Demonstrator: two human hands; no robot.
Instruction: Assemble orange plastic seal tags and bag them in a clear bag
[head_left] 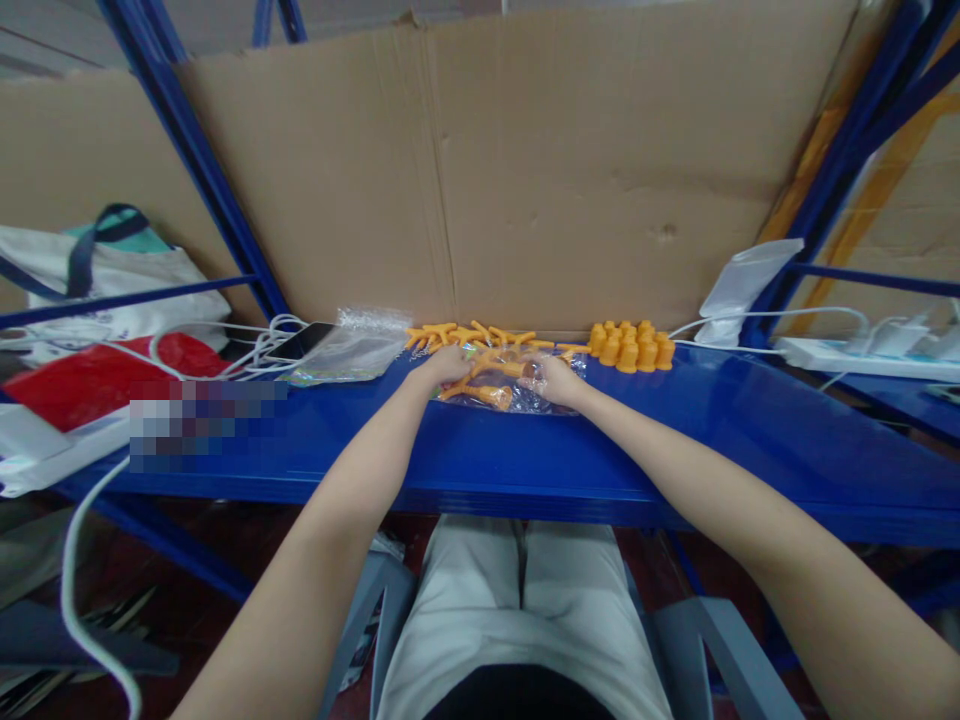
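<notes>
On the blue shelf surface lies a clear plastic bag [536,403] with orange branched plastic pieces [495,397] at it. My left hand [448,368] is closed at the bag's left side, by the thin forked end of an orange piece. At the right side, my right hand [556,382] has its fingers closed on the clear film, beside the wide cup-like end of an orange piece [511,369]. Whether these pieces lie fully inside the film is hard to tell. Behind my hands is a row of loose orange branched pieces [491,334].
Orange cup-shaped pieces [628,346] stand grouped at right. Flat clear bags [352,347], a dark phone [301,341] and white cables [262,345] lie left. A cardboard sheet [540,180] backs the blue shelf [735,420]. A white power strip [847,355] is far right.
</notes>
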